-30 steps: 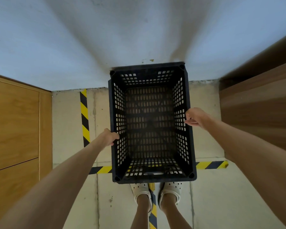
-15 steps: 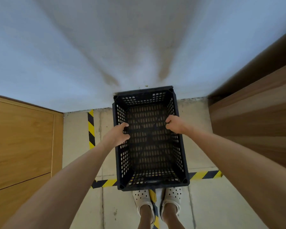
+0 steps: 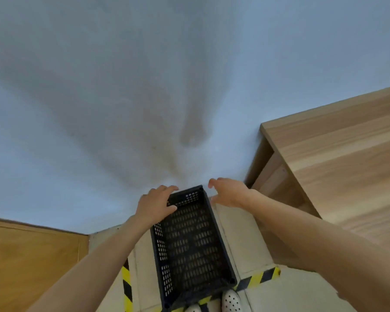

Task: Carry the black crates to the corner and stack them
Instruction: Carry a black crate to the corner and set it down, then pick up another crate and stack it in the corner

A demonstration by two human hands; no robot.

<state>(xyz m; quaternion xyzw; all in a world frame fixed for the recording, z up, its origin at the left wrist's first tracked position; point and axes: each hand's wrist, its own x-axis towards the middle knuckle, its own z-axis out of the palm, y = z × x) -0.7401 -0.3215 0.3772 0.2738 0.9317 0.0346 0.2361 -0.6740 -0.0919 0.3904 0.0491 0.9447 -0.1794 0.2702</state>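
Crate now sits on the floor against the wall, between the two wooden cabinets. Half a second ago I had both grips clamped on its rim; now my left hand and right hand hover above it, fingers apart, holding nothing. I judge this crate placed.
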